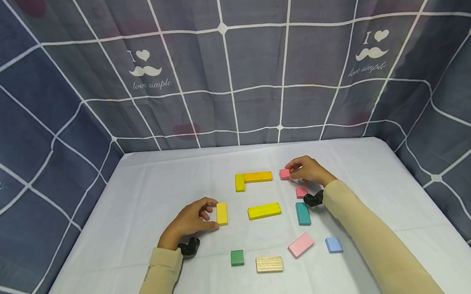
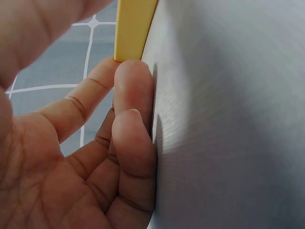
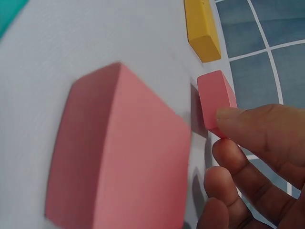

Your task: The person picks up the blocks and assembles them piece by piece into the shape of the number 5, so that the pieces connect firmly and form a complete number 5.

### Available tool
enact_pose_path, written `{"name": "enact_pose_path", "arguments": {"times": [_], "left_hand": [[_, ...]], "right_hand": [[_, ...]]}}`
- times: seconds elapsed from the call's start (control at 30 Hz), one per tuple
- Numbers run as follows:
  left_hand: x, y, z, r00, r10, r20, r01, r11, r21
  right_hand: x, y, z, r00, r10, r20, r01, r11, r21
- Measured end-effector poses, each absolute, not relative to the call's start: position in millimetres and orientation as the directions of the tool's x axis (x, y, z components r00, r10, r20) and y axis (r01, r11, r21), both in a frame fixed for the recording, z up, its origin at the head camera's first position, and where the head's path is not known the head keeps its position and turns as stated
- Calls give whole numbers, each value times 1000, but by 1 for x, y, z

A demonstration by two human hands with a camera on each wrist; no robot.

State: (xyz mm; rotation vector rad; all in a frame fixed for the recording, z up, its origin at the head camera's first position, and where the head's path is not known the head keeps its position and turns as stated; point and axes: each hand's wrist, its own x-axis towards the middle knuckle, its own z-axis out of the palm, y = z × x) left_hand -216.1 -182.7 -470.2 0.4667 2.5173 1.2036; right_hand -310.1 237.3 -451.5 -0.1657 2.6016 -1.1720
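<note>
My left hand (image 1: 189,222) holds a yellow block (image 1: 222,214) by its two short ends, thumb at the near end and index finger at the far end. In the left wrist view, the other fingertips (image 2: 136,138) curl beside the white cloth. A small pink block (image 3: 214,98) is pinched in my right hand (image 1: 310,171), just right of an orange-yellow block (image 1: 257,177). That block meets an upright yellow one (image 1: 239,182) at a corner. Below the right hand lies a second small pink block (image 1: 301,192), which looms large in the right wrist view.
A long yellow block (image 1: 264,210) lies mid-table, with a teal block (image 1: 303,213) to its right. Nearer me are a green square (image 1: 237,257), a ridged gold block (image 1: 269,264), a tilted pink block (image 1: 301,245) and a blue block (image 1: 333,245). Grey checked curtains (image 1: 254,62) surround the table.
</note>
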Motion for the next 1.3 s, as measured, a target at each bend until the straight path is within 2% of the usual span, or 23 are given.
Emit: {"name": "enact_pose_path", "arguments": {"times": [1.3], "left_hand": [[-217,-184,-468,-888,442,-127,179,587,790]], "right_hand": [[-318,213,-455,-949,-225,-221,7,686,-728]]}}
